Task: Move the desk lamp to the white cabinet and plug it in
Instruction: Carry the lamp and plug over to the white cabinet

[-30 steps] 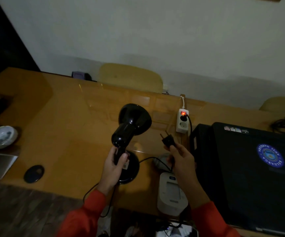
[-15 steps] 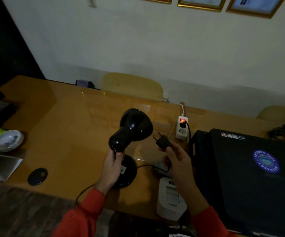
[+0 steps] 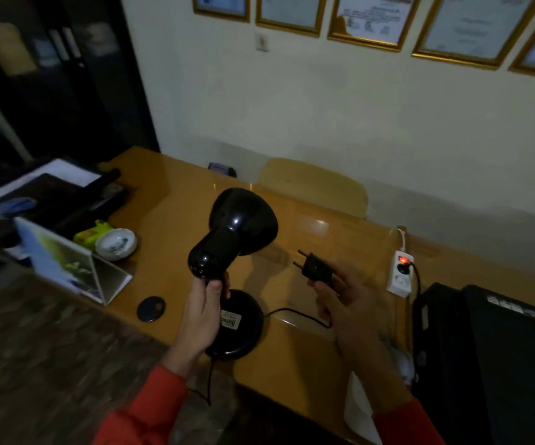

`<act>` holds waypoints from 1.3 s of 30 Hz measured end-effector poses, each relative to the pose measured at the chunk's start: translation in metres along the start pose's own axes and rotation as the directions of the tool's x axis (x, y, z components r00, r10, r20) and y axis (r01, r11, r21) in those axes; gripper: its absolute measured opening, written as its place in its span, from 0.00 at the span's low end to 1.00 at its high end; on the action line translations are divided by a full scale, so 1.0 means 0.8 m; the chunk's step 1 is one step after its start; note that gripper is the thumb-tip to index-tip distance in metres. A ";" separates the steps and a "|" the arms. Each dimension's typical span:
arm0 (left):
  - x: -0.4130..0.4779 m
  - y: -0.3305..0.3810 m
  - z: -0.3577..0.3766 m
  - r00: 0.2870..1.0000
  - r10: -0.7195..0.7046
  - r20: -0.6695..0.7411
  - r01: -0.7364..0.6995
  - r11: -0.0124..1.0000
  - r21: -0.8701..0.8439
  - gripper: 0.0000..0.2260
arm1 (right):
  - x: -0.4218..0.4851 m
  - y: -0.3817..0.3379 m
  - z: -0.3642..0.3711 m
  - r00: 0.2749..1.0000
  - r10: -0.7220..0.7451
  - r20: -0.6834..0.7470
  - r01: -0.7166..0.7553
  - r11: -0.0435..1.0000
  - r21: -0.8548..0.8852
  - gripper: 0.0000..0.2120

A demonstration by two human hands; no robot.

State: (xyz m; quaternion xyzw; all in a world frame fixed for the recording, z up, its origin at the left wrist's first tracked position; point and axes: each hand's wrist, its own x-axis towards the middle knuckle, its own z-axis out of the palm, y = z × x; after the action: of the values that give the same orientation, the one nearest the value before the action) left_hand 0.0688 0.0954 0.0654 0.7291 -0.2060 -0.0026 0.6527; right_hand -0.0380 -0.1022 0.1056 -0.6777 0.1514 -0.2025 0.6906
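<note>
- Step in hand, by my reading: the carry. The lamp is up off the desk and unplugged; the white cabinet is not in view, so neither the placing nor the plugging in is done.
- Left hand: fingers wrapped round the lamp's neck just under the shade, thumb on top. The round base hangs below the hand, at about 5 o'clock from it, clear of the desk as far as I can tell. Shade points toward 1 o'clock.
- Right hand: pinches the black plug by its rear end, the two prongs free and aimed toward 10 o'clock. Plug sits at 3 o'clock from the shade, apart from it.
- Cord: runs from the base in a slack loop to the right hand; a second length dangles below the base toward 6 o'clock.
- Power strip: on the desk at 2 o'clock from the right hand, red switch lit, one other plug in it. The lamp's plug is well clear of it.
- Next move, a judgement: turn toward the cabinet with both hands kept together so the cord stays slack; mind the dangling length near the desk edge, which could snag.
</note>
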 end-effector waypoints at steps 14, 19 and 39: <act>-0.052 0.036 -0.306 0.940 0.100 -0.325 -0.033 0.978 0.205 0.14 | -0.033 -0.036 0.294 0.949 -0.052 0.312 0.066 0.997 -0.035 0.16; -0.070 0.031 -0.408 0.904 0.107 -0.414 -0.003 0.970 0.244 0.22 | -0.042 -0.034 0.410 0.903 -0.009 0.430 0.016 1.000 -0.013 0.15; -0.020 -0.032 -0.813 0.540 0.043 -0.841 0.258 0.942 0.214 0.36 | 0.043 -0.042 0.925 0.569 -0.033 0.822 -0.048 0.996 0.074 0.17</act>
State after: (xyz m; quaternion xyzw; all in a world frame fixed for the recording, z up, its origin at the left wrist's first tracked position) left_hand 0.2391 0.7206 0.1330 0.7464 0.1776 0.3367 0.5459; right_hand 0.3475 0.5281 0.1681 -0.6625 -0.1927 0.1317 0.7118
